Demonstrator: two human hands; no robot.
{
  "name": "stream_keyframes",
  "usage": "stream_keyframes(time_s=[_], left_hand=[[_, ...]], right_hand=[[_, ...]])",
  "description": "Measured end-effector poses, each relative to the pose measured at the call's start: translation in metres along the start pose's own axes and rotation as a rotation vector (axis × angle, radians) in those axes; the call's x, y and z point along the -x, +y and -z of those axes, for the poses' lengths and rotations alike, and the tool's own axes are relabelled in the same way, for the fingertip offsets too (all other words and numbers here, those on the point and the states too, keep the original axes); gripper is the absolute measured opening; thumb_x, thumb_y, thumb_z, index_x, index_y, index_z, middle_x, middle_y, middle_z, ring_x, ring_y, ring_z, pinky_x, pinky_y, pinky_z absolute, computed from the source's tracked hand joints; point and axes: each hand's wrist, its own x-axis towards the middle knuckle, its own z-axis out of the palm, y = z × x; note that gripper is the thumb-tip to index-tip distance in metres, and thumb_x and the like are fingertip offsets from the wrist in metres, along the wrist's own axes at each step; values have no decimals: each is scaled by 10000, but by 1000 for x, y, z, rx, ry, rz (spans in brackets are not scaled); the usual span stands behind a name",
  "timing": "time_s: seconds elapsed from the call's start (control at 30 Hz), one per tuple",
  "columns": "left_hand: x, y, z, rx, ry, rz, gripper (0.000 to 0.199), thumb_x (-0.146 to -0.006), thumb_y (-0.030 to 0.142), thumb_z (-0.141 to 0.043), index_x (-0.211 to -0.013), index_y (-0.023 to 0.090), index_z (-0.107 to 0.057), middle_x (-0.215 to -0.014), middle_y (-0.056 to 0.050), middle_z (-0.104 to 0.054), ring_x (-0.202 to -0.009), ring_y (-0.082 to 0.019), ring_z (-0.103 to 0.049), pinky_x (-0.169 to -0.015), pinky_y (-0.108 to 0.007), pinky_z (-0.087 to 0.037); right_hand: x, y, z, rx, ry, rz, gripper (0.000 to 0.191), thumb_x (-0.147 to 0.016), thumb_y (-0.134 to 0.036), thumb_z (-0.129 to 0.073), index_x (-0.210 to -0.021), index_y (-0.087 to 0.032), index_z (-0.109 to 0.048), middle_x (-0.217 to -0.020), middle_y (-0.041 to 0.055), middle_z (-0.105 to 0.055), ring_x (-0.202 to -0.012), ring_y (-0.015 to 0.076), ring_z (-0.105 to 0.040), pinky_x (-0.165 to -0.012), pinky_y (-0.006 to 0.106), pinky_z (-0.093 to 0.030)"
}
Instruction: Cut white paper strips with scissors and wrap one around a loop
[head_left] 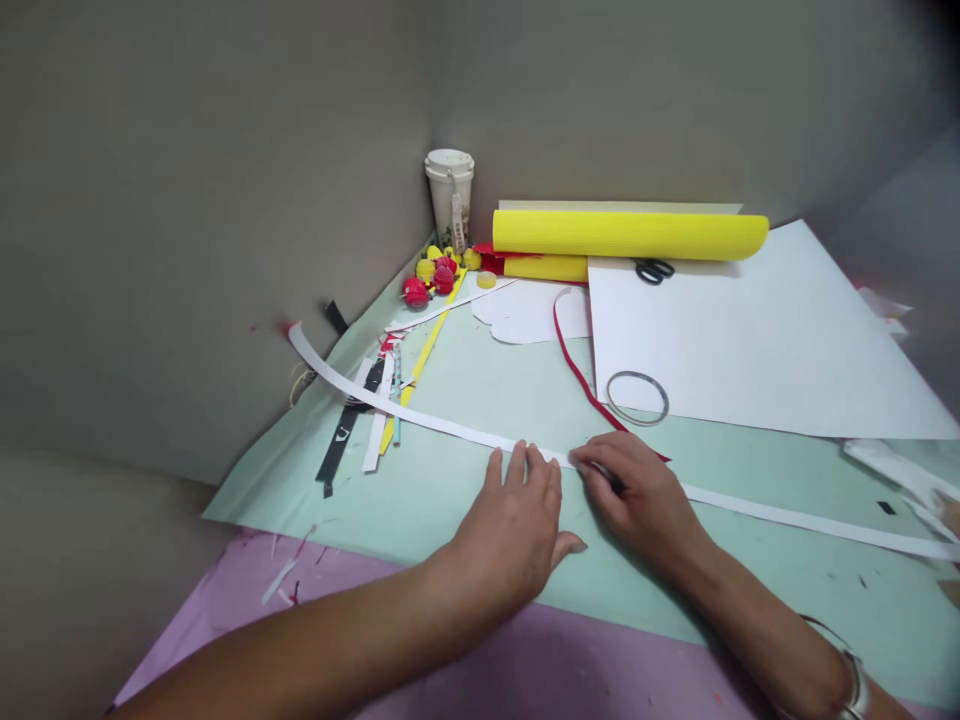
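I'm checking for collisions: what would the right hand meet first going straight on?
Probably the left hand, just across a small gap along the white strip, though depth is hard to judge.

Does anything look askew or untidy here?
Mildly: the long white paper strip curves away at its left end, while the rest runs nearly straight. A thin white paper scrap lies loose on the purple surface.

Lidded cup (444,200) is standing well beyond left fingers (516,466); yellow roll (630,234), black scissors (653,272) are lying well beyond right fingers (601,454).
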Motion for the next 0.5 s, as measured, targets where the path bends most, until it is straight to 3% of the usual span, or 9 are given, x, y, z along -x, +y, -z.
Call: stream_keyframes(time_s=[0.1,0.17,0.5], left_hand=[[0,0,-1,-4,3,6,689,-932,543,-338,-1394,37,-416,-1405,-260,-434,-1337,-384,-363,-1055,-527,-327],[0,0,0,-9,3,8,687,-931,543,-343,-1393,39,-417,-1404,-260,-436,-1335,-380,-368,-1051,-524,-332],[0,1,-1,-4,5,6,679,-928,536,-365,-1384,37,-428,-1410,-248,-436,-1340,-382,-360,-1053,-520,-327]], right_hand=[[-2,0,5,-21,176,-118,189,-864,-122,-519,-972,-222,-638,-906,60,-657,-837,203,-602,-758,368,-505],[-2,1,7,-23,214,-130,202,-863,-115,-509,-977,-228,-632,-905,57,-654,-816,199,-599,-750,369,-505],[2,-3,-4,55,-76,61,250,-865,-123,-509,-1026,-184,-690,-817,68,-583,-747,179,-541,-633,306,-456]])
